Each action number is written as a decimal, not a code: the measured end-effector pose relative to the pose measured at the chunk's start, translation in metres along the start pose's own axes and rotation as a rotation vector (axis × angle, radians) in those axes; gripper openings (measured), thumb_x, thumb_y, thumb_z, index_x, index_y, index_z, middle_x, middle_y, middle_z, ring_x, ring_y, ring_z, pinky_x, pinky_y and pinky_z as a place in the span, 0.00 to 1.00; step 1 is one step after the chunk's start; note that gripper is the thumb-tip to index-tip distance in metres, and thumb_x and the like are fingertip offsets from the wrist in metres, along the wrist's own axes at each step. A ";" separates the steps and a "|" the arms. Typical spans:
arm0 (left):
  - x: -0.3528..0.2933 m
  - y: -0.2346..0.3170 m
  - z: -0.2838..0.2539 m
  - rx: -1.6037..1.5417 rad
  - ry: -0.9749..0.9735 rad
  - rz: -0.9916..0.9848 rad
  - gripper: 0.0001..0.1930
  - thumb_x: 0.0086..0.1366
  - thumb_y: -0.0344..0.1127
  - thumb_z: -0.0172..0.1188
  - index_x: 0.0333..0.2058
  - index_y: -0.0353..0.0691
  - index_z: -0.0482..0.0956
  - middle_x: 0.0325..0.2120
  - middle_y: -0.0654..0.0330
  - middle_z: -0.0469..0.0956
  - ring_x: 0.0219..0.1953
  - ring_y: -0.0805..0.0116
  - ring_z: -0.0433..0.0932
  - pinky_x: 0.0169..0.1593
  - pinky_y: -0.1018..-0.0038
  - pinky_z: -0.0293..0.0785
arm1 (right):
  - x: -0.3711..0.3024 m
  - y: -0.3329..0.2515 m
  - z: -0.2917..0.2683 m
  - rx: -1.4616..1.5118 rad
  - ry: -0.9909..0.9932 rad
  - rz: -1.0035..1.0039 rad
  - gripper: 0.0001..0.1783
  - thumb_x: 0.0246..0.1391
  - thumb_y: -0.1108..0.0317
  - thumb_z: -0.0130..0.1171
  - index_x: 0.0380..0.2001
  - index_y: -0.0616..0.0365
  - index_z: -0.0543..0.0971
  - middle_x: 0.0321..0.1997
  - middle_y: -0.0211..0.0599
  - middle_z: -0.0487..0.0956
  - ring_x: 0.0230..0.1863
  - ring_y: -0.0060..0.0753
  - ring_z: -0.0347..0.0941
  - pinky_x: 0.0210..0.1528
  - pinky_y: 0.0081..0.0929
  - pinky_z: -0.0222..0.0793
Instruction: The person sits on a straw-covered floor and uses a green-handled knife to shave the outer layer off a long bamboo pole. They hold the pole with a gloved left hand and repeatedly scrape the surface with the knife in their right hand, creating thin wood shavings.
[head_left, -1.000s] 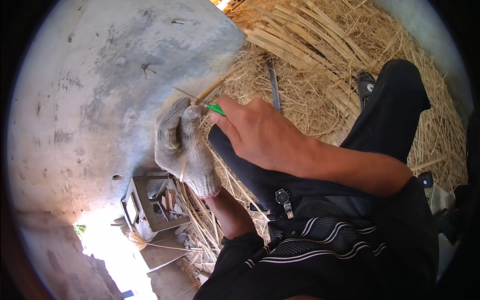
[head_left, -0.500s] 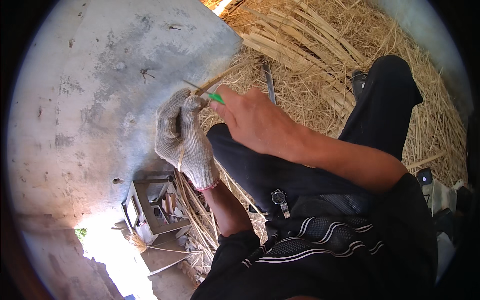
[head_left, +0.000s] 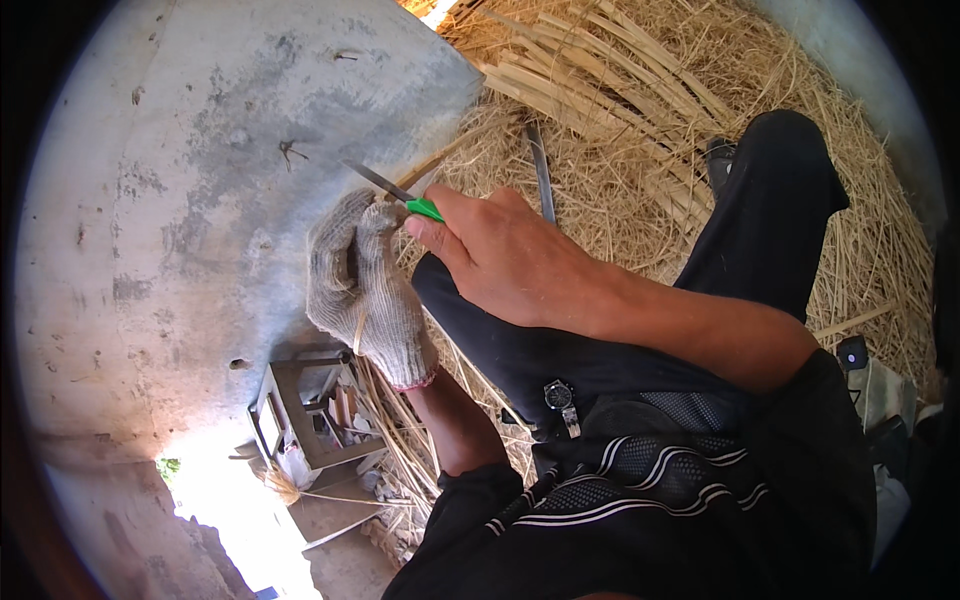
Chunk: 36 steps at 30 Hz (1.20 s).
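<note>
Right grip is wrapped round a green-handled knife; left grip, in a knitted glove, looks pinched on a tan strip, which runs out past its fingertips toward the loose straw. The blade lies just beside the gloved fingertips, near the strip's held end; from here I can't tell whether its edge touches. To do this well, I'd hold the blade at a shallow angle, take light strokes, and leave those fingertips clear of its path.

Worn on the head, a wide fisheye camera looks down from close above the knife and straw.
</note>
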<state>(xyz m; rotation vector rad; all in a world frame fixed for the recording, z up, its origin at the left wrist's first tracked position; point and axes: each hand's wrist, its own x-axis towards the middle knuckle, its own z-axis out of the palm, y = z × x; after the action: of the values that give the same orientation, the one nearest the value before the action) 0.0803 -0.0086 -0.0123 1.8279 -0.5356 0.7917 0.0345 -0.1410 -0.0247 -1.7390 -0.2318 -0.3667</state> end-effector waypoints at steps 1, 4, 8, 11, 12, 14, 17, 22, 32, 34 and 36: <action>0.000 -0.001 -0.001 -0.012 0.001 0.007 0.06 0.58 0.18 0.64 0.35 0.32 0.84 0.37 0.57 0.83 0.39 0.69 0.80 0.44 0.76 0.76 | 0.000 -0.002 -0.001 0.017 -0.018 0.014 0.18 0.67 0.61 0.47 0.36 0.71 0.73 0.18 0.61 0.75 0.23 0.64 0.76 0.26 0.50 0.72; -0.001 -0.001 -0.003 0.001 0.011 -0.008 0.06 0.58 0.18 0.64 0.35 0.32 0.84 0.37 0.57 0.83 0.39 0.69 0.80 0.44 0.75 0.76 | -0.001 -0.006 -0.002 0.049 -0.050 0.035 0.18 0.67 0.62 0.47 0.35 0.71 0.73 0.17 0.61 0.75 0.23 0.64 0.76 0.26 0.50 0.72; -0.002 0.000 -0.005 0.071 -0.010 0.044 0.06 0.58 0.19 0.64 0.35 0.32 0.84 0.36 0.57 0.83 0.38 0.69 0.80 0.43 0.75 0.76 | -0.002 -0.003 0.002 0.055 -0.027 0.024 0.18 0.66 0.62 0.48 0.36 0.71 0.73 0.18 0.60 0.76 0.23 0.64 0.77 0.26 0.50 0.72; -0.002 -0.002 -0.003 0.089 0.003 0.055 0.07 0.58 0.19 0.64 0.35 0.33 0.84 0.36 0.57 0.83 0.38 0.69 0.81 0.42 0.74 0.78 | 0.001 0.008 0.009 -0.072 -0.011 -0.011 0.16 0.66 0.63 0.49 0.37 0.70 0.72 0.21 0.60 0.77 0.24 0.63 0.78 0.27 0.49 0.74; 0.001 -0.006 0.000 0.076 0.013 0.062 0.07 0.58 0.20 0.64 0.36 0.34 0.84 0.36 0.57 0.83 0.38 0.69 0.81 0.42 0.74 0.79 | 0.005 0.014 0.012 -0.137 -0.008 -0.029 0.16 0.65 0.63 0.49 0.38 0.70 0.72 0.21 0.61 0.78 0.25 0.63 0.78 0.27 0.49 0.75; -0.002 -0.005 0.002 0.035 0.006 0.028 0.07 0.58 0.20 0.65 0.36 0.34 0.84 0.35 0.57 0.83 0.37 0.70 0.81 0.41 0.74 0.79 | 0.012 0.029 0.022 -0.245 0.055 -0.041 0.15 0.65 0.64 0.49 0.38 0.70 0.72 0.22 0.61 0.78 0.26 0.63 0.79 0.28 0.49 0.76; -0.012 0.002 0.014 -0.079 -0.062 0.068 0.06 0.58 0.21 0.65 0.36 0.33 0.83 0.33 0.58 0.83 0.35 0.71 0.81 0.38 0.77 0.80 | 0.017 0.079 0.010 -0.405 0.105 0.002 0.13 0.65 0.67 0.50 0.37 0.70 0.72 0.17 0.57 0.76 0.20 0.55 0.77 0.20 0.45 0.70; -0.014 0.007 0.016 -0.055 -0.066 0.059 0.06 0.61 0.20 0.62 0.38 0.29 0.81 0.38 0.53 0.81 0.36 0.67 0.82 0.41 0.73 0.83 | 0.009 0.039 -0.012 -0.310 0.031 0.045 0.14 0.65 0.63 0.48 0.39 0.68 0.70 0.21 0.61 0.77 0.28 0.65 0.79 0.29 0.51 0.75; -0.011 0.004 0.013 -0.137 -0.024 -0.009 0.05 0.60 0.24 0.65 0.35 0.31 0.83 0.36 0.55 0.82 0.36 0.70 0.81 0.38 0.75 0.80 | 0.012 0.062 -0.009 -0.473 -0.010 0.061 0.13 0.64 0.67 0.48 0.42 0.69 0.71 0.24 0.62 0.78 0.30 0.61 0.80 0.28 0.47 0.78; -0.015 0.001 0.010 -0.036 -0.118 0.110 0.05 0.62 0.23 0.62 0.37 0.29 0.81 0.38 0.52 0.81 0.35 0.64 0.82 0.39 0.70 0.83 | 0.010 0.114 -0.016 -0.602 -0.104 0.236 0.14 0.63 0.69 0.48 0.45 0.72 0.72 0.28 0.62 0.79 0.32 0.60 0.81 0.29 0.46 0.79; -0.006 -0.001 0.014 -0.021 -0.114 0.186 0.05 0.62 0.22 0.62 0.37 0.29 0.81 0.38 0.51 0.81 0.35 0.63 0.83 0.39 0.69 0.84 | 0.017 0.119 -0.023 -0.612 -0.127 0.314 0.15 0.64 0.69 0.47 0.44 0.72 0.72 0.27 0.60 0.79 0.32 0.59 0.81 0.31 0.47 0.79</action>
<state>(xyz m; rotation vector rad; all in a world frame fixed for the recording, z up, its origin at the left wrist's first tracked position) 0.0808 -0.0211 -0.0205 1.8295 -0.7941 0.8053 0.0901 -0.1878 -0.1235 -2.3630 0.0788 -0.0950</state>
